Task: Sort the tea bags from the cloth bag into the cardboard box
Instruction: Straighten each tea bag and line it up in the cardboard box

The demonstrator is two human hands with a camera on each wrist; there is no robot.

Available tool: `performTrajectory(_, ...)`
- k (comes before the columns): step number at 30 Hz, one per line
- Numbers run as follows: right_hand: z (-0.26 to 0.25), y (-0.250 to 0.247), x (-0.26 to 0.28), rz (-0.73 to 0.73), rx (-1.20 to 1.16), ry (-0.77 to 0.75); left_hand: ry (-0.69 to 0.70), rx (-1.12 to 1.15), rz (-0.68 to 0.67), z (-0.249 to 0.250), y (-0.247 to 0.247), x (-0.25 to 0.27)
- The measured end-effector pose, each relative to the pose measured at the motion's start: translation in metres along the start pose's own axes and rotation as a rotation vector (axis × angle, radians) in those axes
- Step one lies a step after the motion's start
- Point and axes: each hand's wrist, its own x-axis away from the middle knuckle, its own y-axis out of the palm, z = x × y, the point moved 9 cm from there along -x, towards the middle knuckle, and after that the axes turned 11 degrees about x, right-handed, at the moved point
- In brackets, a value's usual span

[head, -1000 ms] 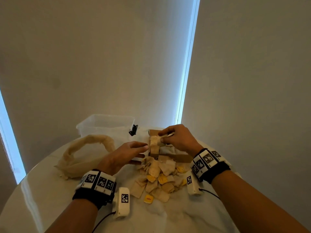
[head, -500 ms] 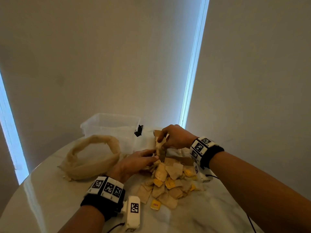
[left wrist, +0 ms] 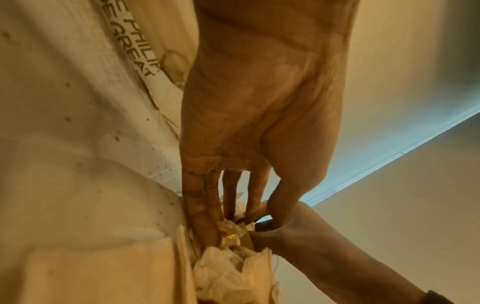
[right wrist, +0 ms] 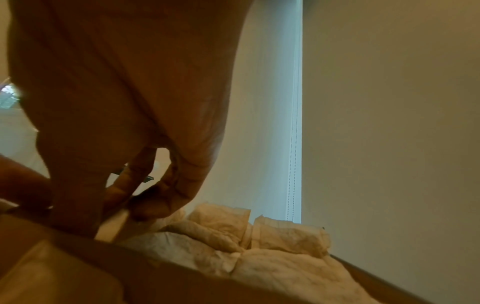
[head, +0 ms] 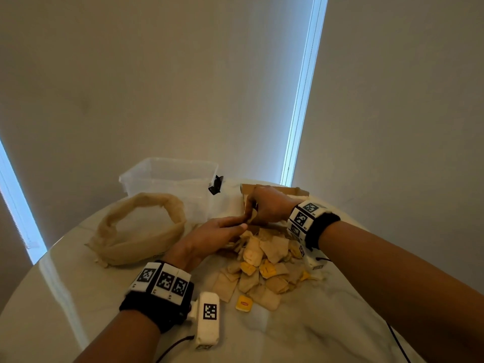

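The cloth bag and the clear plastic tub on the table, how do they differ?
The cloth bag is soft, beige and slumped, its rim rolled into a ring; the clear plastic tub is rigid, see-through and square-cornered. The cloth bag lies nearer the person, the clear plastic tub behind it by the wall. Both stand open-topped on the table, left of the tea bags.

Cloth bag left — tea bags before cardboard box.

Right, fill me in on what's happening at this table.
A person is moving tea bags into a cardboard box. The right hand pinches one tea bag at the box's near edge, where several already lie. The left hand reaches into the loose pile of tea bags on the table. The cloth bag sits slumped to the left.
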Motion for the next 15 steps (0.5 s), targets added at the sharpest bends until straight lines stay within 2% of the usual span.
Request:
performTrajectory(5, 0.007, -0.018, 0.012, 0.129, 0.021, 0.023, 0.023, 0.008, 0.027, 0.005, -0.005, 0.003)
performTrajectory(9, 0.012, -0.046, 0.043, 0.218, -0.166, 0.048, 0.044, 0.090, 0.054, 0.016, -0.013, 0.008)
performTrajectory(13, 0.024, -0.028, 0.078, -0.016, -0.343, 0.104, 0.134, 0.076, 0.094, 0.034, -0.023, 0.017)
performTrajectory(15, 0.027, -0.011, 0.092, -0.084, -0.306, 0.142, 0.177, 0.052, 0.120, 0.045, -0.028, 0.023)
